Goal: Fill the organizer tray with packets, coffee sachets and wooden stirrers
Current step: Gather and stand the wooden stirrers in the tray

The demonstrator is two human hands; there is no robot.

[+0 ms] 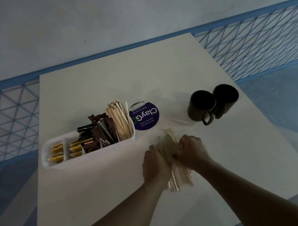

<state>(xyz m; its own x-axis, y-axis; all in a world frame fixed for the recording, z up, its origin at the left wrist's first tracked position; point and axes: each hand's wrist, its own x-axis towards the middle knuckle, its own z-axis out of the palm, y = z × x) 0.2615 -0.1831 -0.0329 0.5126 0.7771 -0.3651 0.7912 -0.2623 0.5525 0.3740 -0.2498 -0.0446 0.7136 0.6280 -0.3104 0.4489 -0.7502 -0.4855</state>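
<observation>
Left hand (156,166) and right hand (191,152) both gripping one bundle of wooden stirrers (170,148) over the worktop (117,187), near the part-filled organizer tray (51,149)

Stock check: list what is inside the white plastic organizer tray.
From the left: small yellow packets in two compartments, dark coffee sachets next, wooden stirrers standing at the right end. The tray wall hides their lower parts and the floor.

Blurred stirrer bundle (176,179), its middle hidden behind the left hand (153,164) and right hand (191,151)
</observation>
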